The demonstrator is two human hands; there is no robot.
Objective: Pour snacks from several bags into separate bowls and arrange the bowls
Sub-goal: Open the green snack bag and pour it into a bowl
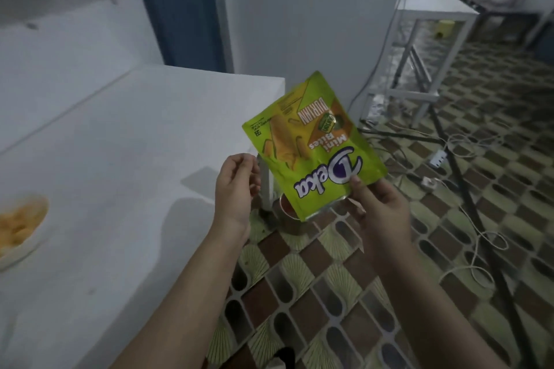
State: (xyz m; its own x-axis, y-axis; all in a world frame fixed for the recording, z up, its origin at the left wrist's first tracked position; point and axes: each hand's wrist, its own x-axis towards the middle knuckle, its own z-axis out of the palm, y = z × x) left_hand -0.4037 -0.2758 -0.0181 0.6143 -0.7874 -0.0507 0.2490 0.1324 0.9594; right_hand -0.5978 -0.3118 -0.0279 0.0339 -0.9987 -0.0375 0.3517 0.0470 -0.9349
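Head view, looking down past the table's corner. Right hand (379, 207) pinched on the green snack bag (311, 141), thumb pressed on the printed front near the lower edge, fingers behind. Bag held upside down, print inverted, tilted so its far end leans up and away from the grip, over the patterned floor (314, 293) just off the table (135, 159) edge. Lower edge of the bag, nearest the grip, showing a silvery lining; whether fully torn open, cannot tell. Left hand (236, 186) just beside the bag on the side opposite the grip, fingers loosely curled and apart, holding nothing, not touching the bag.

Well off to the left of both hands, a bowl (21, 231) on the table at the picture's edge, filled with orange-yellow snacks, blurred. Below the held bag, down on the floor by the table leg, a round dark container, only partly seen. Farther beyond the grip, a white metal stand (419, 48) against the wall, with cables (476, 237) and a power strip on the floor.
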